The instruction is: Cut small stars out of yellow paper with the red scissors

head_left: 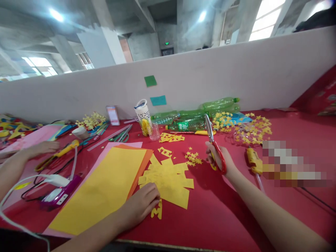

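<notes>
My right hand (211,155) grips scissors (219,157) by their red and yellow handles, blades upward and held above the table. My left hand (145,203) rests at the near-left edge of a spread of yellow paper pieces (170,180). Its fingers are curled together, and whatever is under the fingertips is hidden. A yellow scrap with cut-out shapes (157,211) pokes out below those fingertips. Between the spread and the scissors lies a loose heap of yellow paper stars (193,158). Left of the spread, a stack of yellow sheets (102,189) covers orange and pink ones.
Green plastic bottles (183,117) lie against the white partition (105,87). A cup (142,110), star clusters (241,126) and a glue gun (253,161) stand around. At left are a purple power strip (61,192), cables and another person's hand (48,147).
</notes>
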